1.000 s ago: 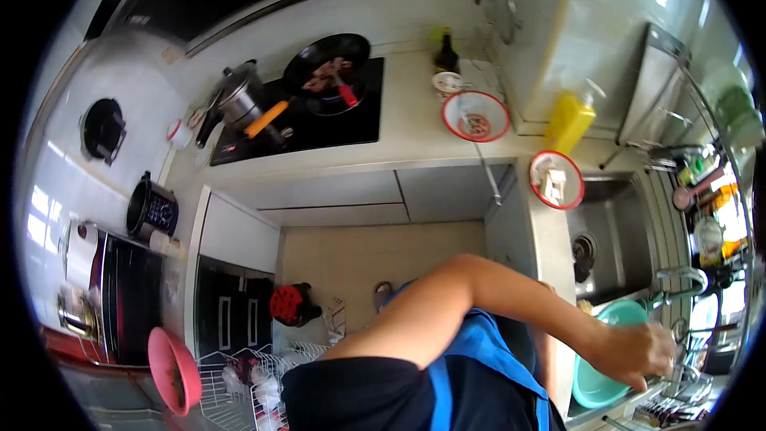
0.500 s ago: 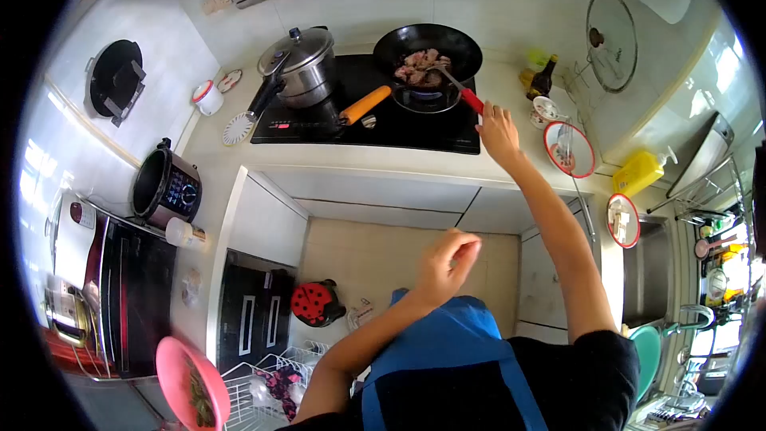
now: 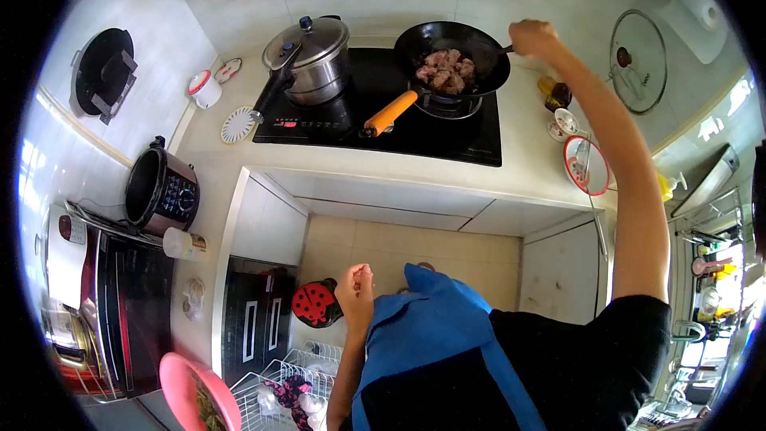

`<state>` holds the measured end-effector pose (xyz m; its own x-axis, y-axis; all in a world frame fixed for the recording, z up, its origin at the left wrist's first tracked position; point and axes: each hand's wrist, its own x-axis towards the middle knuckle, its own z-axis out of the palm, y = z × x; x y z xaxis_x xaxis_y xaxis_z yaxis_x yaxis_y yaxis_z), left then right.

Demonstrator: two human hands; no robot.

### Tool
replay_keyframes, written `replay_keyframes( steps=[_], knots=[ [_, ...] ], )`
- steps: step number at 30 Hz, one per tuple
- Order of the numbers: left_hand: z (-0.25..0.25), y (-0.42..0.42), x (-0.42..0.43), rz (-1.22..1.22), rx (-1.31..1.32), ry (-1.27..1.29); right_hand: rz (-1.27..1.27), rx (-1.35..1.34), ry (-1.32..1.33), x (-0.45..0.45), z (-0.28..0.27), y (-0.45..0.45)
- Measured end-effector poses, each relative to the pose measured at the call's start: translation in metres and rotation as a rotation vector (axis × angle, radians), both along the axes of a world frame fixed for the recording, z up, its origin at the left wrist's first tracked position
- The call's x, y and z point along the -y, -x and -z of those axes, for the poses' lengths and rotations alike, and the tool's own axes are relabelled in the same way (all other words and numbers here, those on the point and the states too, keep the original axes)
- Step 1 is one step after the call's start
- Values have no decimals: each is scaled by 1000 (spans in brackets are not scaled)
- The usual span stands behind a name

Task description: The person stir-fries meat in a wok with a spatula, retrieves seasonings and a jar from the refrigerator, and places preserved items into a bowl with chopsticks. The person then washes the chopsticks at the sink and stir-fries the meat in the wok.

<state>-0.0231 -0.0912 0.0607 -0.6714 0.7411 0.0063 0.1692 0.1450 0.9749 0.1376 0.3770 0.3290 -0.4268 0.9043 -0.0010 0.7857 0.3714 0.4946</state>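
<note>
A black wok [image 3: 408, 49] with an orange handle [image 3: 392, 114] sits on the cooktop's right burner, with browned and pinkish meat chunks [image 3: 447, 72] in it. My right hand [image 3: 533, 36] is closed beyond the wok's right rim. From under it a short dark piece reaches the rim, seemingly part of the spatula, whose red handle is hidden. Low over the floor, in front of the blue apron [image 3: 431, 311], my left hand [image 3: 356, 294] has its fingers curled in, with nothing visible in it.
A pressure cooker [image 3: 313, 52] stands on the black cooktop [image 3: 319, 129], left of the wok. On the right counter are a dark bottle [image 3: 560, 96], a small patterned bowl [image 3: 566, 120] and a red-rimmed bowl [image 3: 586, 165]. A glass lid [image 3: 638, 61] hangs on the wall.
My right hand has moved up and outward, from the counter's front to beyond the wok. The spatula has left the meat. My left hand has moved down and left. The view has shifted.
</note>
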Motion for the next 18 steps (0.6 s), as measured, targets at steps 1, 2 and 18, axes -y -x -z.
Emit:
replay_keyframes(
  steps=[1, 2, 18],
  knots=[
    [-3, 0, -5, -28, 35, -15, -3, 0, 2, -27, -4, 3],
    [-5, -1, -13, -57, 71, -33, 160, -71, 245, -60, -7, 1],
    [-16, -8, -117, 33, 230, -166, -217, -655, 69, -104, 147, -56]
  ],
)
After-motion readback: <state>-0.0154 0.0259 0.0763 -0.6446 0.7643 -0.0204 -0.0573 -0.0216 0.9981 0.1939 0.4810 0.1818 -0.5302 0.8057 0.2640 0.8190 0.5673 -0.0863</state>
